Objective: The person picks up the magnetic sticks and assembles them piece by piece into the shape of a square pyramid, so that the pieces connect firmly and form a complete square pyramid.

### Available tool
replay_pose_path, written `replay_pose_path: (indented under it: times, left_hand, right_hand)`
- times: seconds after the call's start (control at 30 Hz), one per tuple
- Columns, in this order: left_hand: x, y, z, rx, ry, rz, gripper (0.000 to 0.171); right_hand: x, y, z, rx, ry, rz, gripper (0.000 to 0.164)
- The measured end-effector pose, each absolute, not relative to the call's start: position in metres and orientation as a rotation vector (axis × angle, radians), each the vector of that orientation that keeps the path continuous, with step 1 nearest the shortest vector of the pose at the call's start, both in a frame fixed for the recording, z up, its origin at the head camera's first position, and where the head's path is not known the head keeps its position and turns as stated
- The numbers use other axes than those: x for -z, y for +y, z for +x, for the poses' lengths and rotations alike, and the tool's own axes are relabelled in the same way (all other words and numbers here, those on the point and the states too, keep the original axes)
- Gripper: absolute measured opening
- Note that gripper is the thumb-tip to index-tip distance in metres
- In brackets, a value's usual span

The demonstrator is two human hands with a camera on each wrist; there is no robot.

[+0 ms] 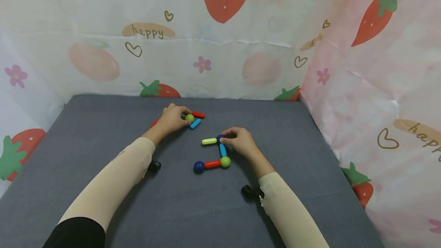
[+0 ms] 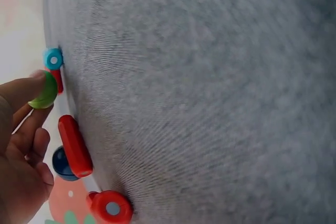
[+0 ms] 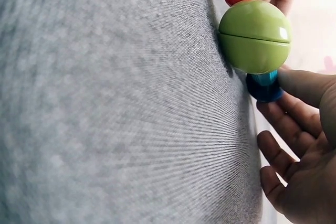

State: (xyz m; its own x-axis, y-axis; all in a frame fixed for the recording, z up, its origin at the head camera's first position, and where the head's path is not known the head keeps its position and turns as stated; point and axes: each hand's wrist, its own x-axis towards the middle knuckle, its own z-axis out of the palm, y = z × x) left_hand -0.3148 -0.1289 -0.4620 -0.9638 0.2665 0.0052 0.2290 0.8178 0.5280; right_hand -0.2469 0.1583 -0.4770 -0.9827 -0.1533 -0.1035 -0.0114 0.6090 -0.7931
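At the back of the table my left hand (image 1: 172,119) pinches a green ball (image 2: 44,91) between thumb and fingers. Nearer the middle, my right hand (image 1: 242,142) holds a dark blue ball (image 1: 219,138) with thumb and fingertips. That ball joins a yellow-green rod (image 1: 209,141), pointing left, to a light blue rod (image 1: 222,150). The light blue rod runs down to another green ball (image 1: 225,162), large in the right wrist view. From there a red rod (image 1: 212,164) leads left to a second dark blue ball (image 1: 198,167).
Just beyond the left fingertips lie a loose red rod (image 1: 198,115) and a blue rod (image 1: 195,124). In the left wrist view, red rods (image 2: 76,148) and a dark blue ball (image 2: 63,163) sit beside that hand. Grey cloth (image 1: 172,209) covers the table; a strawberry-patterned curtain (image 1: 220,68) stands behind.
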Motion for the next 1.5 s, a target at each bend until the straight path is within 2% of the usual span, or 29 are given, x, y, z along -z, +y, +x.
replay_pose_path:
  times: [0.23, 0.9, 1.17, 1.5]
  left_hand:
    - [0.455, -0.132, -0.306, -0.898, 2.934, 0.384, 0.041]
    - [0.449, -0.133, -0.25, -1.091, 2.85, 0.399, 0.041]
    - [0.462, -0.128, -0.238, -1.107, 2.8, 0.489, 0.037]
    - [0.468, -0.118, -0.24, -1.013, 2.778, 0.51, 0.037]
  right_hand:
    - [0.479, 0.158, -0.248, 1.322, 2.666, -0.131, 0.025]
    - [0.478, 0.157, -0.246, 1.334, 2.674, -0.124, 0.024]
    - [0.477, 0.157, -0.246, 1.317, 2.686, -0.12, 0.025]
    - [0.478, 0.156, -0.246, 1.303, 2.695, -0.109, 0.024]
